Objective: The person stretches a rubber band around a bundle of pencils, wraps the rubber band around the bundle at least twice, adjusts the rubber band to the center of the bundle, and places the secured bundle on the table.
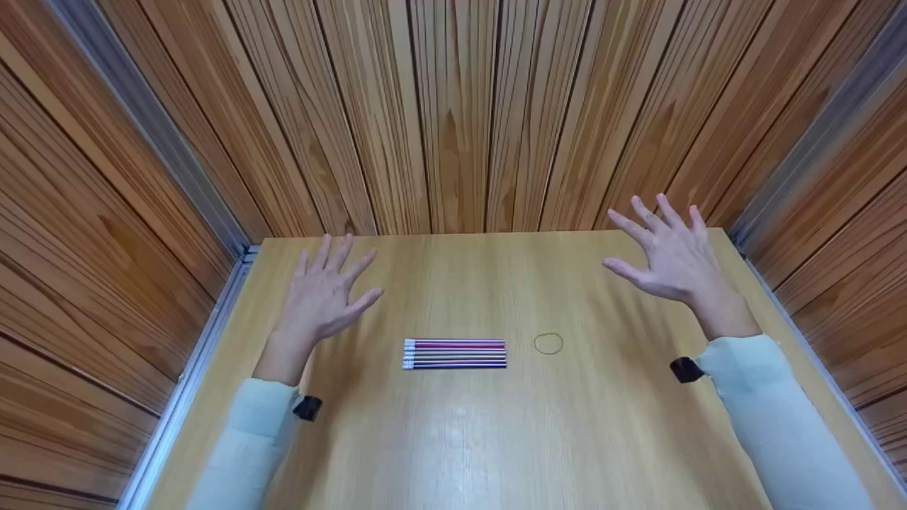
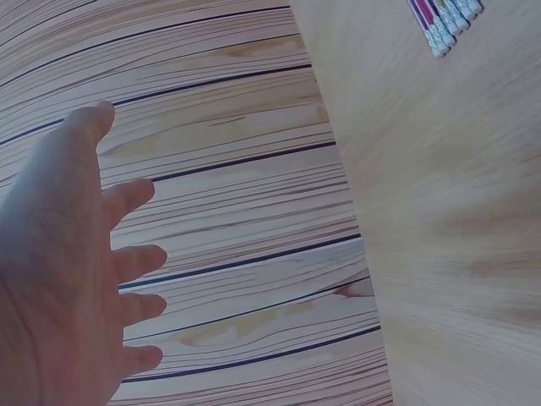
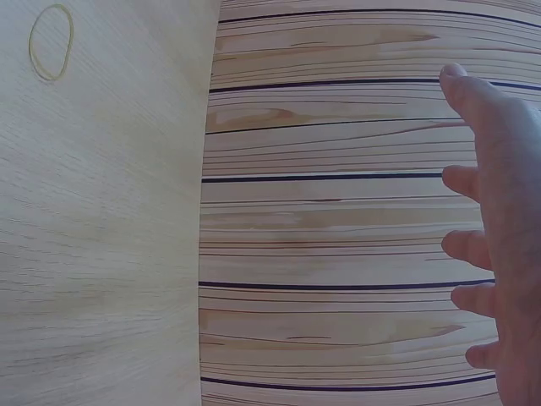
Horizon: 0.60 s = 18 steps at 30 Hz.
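Several pencils with white eraser ends lie side by side in a flat row on the table, erasers to the left. Their eraser ends also show at the top of the left wrist view. To the right of the pencils lies a thin yellowish rubber band, visible too as a loop in the right wrist view. My left hand hovers left of the pencils, fingers spread, holding nothing. Up and to the right of the band, my right hand is raised with fingers spread and nothing in it.
The light wood table reaches back to a wall of wooden planks. Metal rails run along the table's sides. A small black device sits at the left wrist, another black device at the right.
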Each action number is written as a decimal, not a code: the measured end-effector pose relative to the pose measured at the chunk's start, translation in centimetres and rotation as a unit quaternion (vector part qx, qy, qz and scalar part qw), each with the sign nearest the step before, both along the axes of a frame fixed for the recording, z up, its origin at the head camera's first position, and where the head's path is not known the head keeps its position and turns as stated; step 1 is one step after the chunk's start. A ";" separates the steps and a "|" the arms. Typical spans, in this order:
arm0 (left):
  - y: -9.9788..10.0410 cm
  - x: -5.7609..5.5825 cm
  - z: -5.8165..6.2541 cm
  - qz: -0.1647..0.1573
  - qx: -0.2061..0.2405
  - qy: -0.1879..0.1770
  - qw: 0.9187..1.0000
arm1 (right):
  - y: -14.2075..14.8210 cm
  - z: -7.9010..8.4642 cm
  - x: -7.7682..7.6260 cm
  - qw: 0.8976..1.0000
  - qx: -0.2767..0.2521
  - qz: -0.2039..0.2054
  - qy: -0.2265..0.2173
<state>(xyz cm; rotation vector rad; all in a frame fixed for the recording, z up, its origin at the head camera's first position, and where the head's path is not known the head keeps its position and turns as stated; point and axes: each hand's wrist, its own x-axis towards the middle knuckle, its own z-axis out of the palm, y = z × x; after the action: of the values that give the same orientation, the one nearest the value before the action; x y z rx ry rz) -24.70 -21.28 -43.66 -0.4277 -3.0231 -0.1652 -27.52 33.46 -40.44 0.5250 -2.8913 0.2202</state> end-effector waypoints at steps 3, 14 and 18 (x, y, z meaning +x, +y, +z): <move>0.0 0.0 0.0 -0.001 0.002 -0.002 1.000 | 0.0 0.0 0.1 1.000 0.000 0.001 0.002; -1.9 0.5 0.8 0.008 0.004 0.001 1.000 | -1.8 -0.1 -0.3 1.000 0.018 0.013 0.009; -2.3 0.3 0.9 0.009 0.014 -0.002 1.000 | -2.2 0.0 -0.3 0.999 0.024 0.022 0.017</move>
<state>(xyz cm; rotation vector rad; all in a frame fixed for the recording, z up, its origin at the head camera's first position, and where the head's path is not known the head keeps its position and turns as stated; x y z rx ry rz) -24.38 -23.57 -42.73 -0.3982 -3.0229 -0.2055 -27.81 31.24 -40.44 0.5967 -2.8609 0.1472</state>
